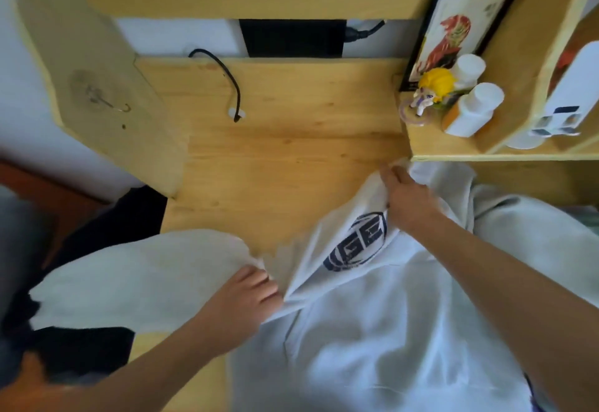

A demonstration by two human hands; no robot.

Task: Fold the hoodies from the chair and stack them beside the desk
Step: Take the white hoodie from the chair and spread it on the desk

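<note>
Nearest us, we spread a white cotton hoodie with a round navy chest logo across the near right part of the pale pine desk top, its body hanging toward us over the edge. Our left hand curls its fingers round a bunched fold where the sleeve meets the body, the sleeve trailing off to the left. Farther out, our right hand pinches the shoulder fabric just above the logo, fingers pressed together. Beyond lie a loose black cable, then a side shelf holding two white plastic bottles, a small yellow-haired figurine and a black-framed picture.
</note>
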